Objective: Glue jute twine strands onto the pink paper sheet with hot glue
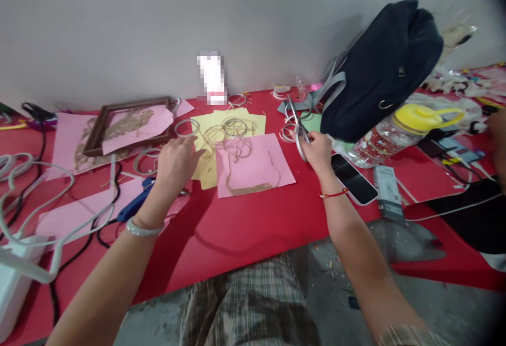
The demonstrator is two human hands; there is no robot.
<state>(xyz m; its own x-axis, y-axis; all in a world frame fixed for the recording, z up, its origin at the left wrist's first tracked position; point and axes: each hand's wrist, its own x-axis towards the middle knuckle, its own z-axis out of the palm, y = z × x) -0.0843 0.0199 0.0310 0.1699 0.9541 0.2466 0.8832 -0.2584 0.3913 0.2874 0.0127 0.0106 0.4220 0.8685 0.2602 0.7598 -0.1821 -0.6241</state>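
My right hand (pixel 318 152) grips a pair of scissors (pixel 297 117), blades pointing away toward the wall. My left hand (pixel 177 160) hovers at the left edge of the yellow paper (pixel 209 171), thumb apart from the bent fingers, with nothing visible in it. Between the hands lies a pink sheet (pixel 256 166) with a strip of brown twine work (pixel 253 189) along its near edge and a thin strand rising at its right. A loose tangle of twine (pixel 225 134) spreads over both papers. Under my left wrist is a blue glue gun (pixel 135 200), partly hidden.
A brown frame (pixel 130 105) with pink paper and a twine shape lies at left, near white cables and a power strip (pixel 18 277). On the right are a dark bag (pixel 383 72), a yellow-lidded bottle (pixel 389 132), a phone (pixel 354 178) and a small box (pixel 387 190).
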